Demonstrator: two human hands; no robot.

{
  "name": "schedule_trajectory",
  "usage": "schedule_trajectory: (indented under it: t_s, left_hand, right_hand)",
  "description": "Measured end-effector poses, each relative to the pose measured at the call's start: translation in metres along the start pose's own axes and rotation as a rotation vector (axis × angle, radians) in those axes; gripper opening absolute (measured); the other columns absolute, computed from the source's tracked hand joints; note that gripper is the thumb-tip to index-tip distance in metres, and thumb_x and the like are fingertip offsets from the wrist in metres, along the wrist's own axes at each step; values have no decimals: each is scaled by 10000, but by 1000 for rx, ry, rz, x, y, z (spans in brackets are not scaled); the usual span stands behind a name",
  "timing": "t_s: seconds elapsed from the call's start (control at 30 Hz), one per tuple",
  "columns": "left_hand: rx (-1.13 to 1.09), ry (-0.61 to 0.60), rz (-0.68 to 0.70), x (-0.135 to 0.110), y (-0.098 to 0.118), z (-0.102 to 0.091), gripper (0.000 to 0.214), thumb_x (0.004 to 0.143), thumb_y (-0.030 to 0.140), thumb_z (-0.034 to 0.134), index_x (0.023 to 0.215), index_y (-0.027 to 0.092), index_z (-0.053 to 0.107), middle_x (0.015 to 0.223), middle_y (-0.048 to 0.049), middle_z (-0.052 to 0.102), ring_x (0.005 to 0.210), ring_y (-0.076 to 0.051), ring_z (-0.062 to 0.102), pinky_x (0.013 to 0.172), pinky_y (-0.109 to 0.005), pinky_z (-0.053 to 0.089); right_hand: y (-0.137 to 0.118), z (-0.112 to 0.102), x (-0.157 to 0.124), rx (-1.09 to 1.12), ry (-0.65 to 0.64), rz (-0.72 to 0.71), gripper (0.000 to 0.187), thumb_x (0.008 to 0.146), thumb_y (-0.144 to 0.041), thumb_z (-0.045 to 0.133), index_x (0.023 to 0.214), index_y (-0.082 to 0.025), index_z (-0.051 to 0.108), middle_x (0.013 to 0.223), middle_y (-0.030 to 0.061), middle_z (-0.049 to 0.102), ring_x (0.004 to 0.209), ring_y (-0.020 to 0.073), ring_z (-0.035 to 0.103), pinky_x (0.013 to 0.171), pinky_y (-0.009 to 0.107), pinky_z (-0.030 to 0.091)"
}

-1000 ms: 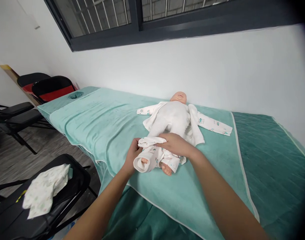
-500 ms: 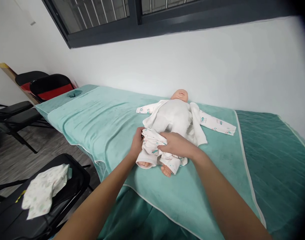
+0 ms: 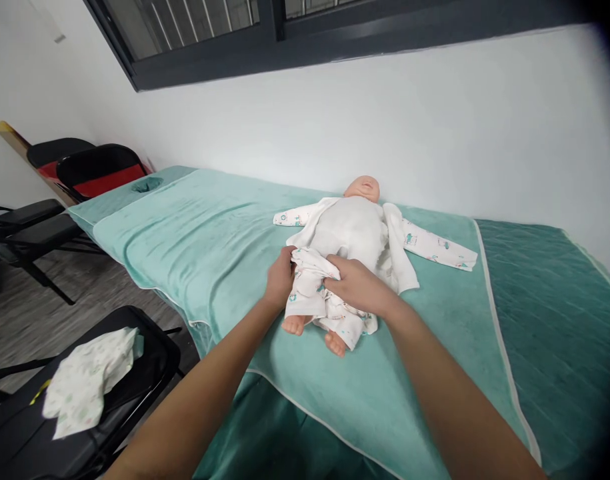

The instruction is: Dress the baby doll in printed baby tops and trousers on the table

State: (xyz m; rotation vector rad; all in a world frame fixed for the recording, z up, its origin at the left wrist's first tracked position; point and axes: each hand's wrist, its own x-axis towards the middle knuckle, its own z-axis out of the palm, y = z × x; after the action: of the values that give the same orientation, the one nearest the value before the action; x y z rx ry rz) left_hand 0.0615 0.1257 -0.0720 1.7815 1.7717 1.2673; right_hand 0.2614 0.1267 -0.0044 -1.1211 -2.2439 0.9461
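A baby doll (image 3: 353,227) lies on its back on a teal towel (image 3: 209,240), head towards the wall. An open white printed jacket (image 3: 435,248) is spread under it, sleeves out to both sides. White printed trousers (image 3: 315,300) cover its legs, with both bare feet showing at the cuffs. My left hand (image 3: 279,279) grips the trousers' waistband at the doll's left hip. At the other side, my right hand (image 3: 357,285) is closed on the bunched waistband over the thighs.
The towel covers a green massage bed (image 3: 559,320) against a white wall. A black chair (image 3: 129,373) at the lower left carries a crumpled white printed garment (image 3: 87,380). Folding chairs (image 3: 92,170) stand at the far left, and a dark-framed window is above.
Both hands have pulled the trousers up the doll's legs towards its waist. The foot that was inside the rolled cuff now sticks out bare.
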Motion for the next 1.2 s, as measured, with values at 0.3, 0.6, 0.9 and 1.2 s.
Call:
schedule_trajectory:
  t_s: [0.3, 0.6, 0.9, 1.2]
  left_hand:
    - [-32, 62, -75, 0, 2, -3, 289, 796, 233, 586, 1082, 222, 553, 898, -24, 649, 756, -181, 555, 705, -294, 407]
    - [-280, 58, -20, 3, -4, -7, 191, 659, 98, 444, 779, 198, 553, 780, 4, 612, 769, -156, 538, 719, -254, 414]
    - [-198, 193, -146, 43, -26, -1, 219, 857, 245, 467, 1028, 202, 597, 1033, -53, 660, 843, -179, 581, 768, -299, 431]
    - [397, -7, -6, 117, -43, 9, 332, 841, 502, 591, 984, 211, 658, 1148, -111, 650, 1151, -311, 533, 946, -417, 397]
  right_hand:
    - [5, -6, -1, 236, -17, -4, 233, 879, -441, 574, 912, -211, 585, 894, 1, 631, 811, 173, 560, 680, 265, 400]
    - [26, -16, 0, 678, 114, 83, 375, 888, -537, 568, 968, -180, 652, 784, -6, 578, 622, 101, 451, 567, 227, 344]
    - [46, -15, 0, 682, 558, 121, 212, 828, -382, 684, 912, -197, 624, 752, 14, 660, 612, 125, 592, 585, 259, 474]
    - [102, -50, -19, 484, 1429, 262, 194, 719, -321, 722, 854, -196, 661, 699, -9, 664, 581, 143, 613, 561, 265, 475]
